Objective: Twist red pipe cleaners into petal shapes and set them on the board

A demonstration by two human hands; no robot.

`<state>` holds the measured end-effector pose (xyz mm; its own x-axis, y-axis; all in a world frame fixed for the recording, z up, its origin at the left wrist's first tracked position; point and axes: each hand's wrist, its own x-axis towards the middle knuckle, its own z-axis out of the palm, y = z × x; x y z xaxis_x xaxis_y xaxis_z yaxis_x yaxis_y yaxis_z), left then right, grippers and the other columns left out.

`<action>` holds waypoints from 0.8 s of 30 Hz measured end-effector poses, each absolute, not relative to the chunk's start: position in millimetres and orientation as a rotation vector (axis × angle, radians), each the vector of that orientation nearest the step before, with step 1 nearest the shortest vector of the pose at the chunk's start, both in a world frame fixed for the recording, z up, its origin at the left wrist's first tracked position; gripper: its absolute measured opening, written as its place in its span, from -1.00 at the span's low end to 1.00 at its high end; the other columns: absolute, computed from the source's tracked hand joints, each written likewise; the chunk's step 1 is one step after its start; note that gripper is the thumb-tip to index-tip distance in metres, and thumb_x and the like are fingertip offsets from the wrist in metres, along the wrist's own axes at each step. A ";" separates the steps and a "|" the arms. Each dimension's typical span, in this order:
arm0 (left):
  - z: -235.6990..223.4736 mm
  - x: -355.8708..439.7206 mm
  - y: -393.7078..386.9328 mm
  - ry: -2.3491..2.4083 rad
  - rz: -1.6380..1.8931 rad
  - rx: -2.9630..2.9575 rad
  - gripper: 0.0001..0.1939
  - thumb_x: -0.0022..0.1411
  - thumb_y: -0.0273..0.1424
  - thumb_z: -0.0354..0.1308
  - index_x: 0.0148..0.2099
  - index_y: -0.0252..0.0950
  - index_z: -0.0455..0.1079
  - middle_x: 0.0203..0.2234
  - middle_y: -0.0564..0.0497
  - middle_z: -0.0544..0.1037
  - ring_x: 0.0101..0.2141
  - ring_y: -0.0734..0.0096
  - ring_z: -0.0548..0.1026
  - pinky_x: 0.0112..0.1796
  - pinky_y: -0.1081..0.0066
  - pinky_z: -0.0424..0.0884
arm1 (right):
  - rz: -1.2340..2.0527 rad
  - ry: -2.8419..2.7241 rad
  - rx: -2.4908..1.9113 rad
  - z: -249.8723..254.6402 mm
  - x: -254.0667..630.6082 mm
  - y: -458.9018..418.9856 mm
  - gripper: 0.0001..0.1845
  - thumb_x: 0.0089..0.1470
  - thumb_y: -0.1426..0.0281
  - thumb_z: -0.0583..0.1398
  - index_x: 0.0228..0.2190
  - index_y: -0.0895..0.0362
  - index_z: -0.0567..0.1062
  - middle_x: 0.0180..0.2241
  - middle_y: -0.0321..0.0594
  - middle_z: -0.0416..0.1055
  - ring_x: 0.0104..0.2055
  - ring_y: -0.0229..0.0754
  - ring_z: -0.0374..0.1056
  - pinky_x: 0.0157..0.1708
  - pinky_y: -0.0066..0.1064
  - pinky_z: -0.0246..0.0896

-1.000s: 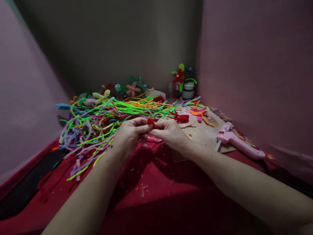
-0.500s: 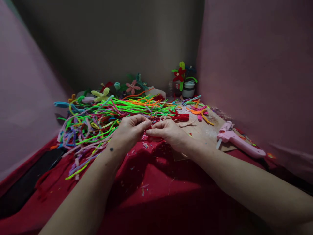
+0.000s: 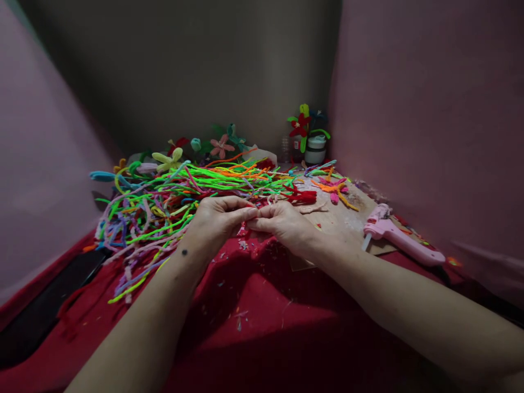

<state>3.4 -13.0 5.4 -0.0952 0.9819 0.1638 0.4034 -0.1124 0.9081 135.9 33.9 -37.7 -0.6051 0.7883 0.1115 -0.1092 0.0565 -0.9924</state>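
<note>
My left hand (image 3: 215,221) and right hand (image 3: 289,225) meet at the fingertips, both seemingly pinching a small red fuzzy piece (image 3: 249,207) between them, equally near each; fingers hide its long axis.

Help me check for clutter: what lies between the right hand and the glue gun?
In the head view, between the right hand and the glue gun lies the board, with whitish smears and a small red scrap.
</note>
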 end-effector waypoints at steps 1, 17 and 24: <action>5.0 3.9 -13.5 1.525 1.220 1.521 -0.85 -0.07 -0.34 0.21 -0.46 -0.34 0.46 -0.81 0.17 0.24 -0.75 0.66 0.07 -0.70 0.55 -0.05 | 1.636 -1.651 -0.686 -37.1 136.3 34.0 -0.78 -0.17 0.31 0.25 -0.62 0.23 0.44 -0.69 -0.35 0.29 -0.63 -0.41 0.10 -0.55 -0.48 -0.04; -5.2 6.4 -3.5 1.706 1.421 1.792 -0.78 0.06 -0.24 0.11 -0.40 -0.30 0.44 -0.54 0.06 0.48 -0.52 0.49 0.37 -0.45 0.48 0.28 | 1.682 -1.285 -0.747 -33.7 128.6 27.3 -0.77 -0.04 0.46 0.17 -0.67 0.22 0.35 -0.71 -0.32 0.32 -0.67 -0.41 0.20 -0.59 -0.53 0.08; -1.9 -3.1 -1.9 1.597 0.780 1.953 -0.73 0.08 -0.22 0.07 -0.48 -0.32 0.36 -0.67 0.10 0.35 -0.61 0.52 0.25 -0.53 0.49 0.19 | 1.393 -1.368 -0.794 -41.4 130.9 37.9 -0.80 -0.09 0.38 0.17 -0.65 0.20 0.34 -0.69 -0.40 0.21 -0.61 -0.39 0.06 -0.57 -0.50 -0.08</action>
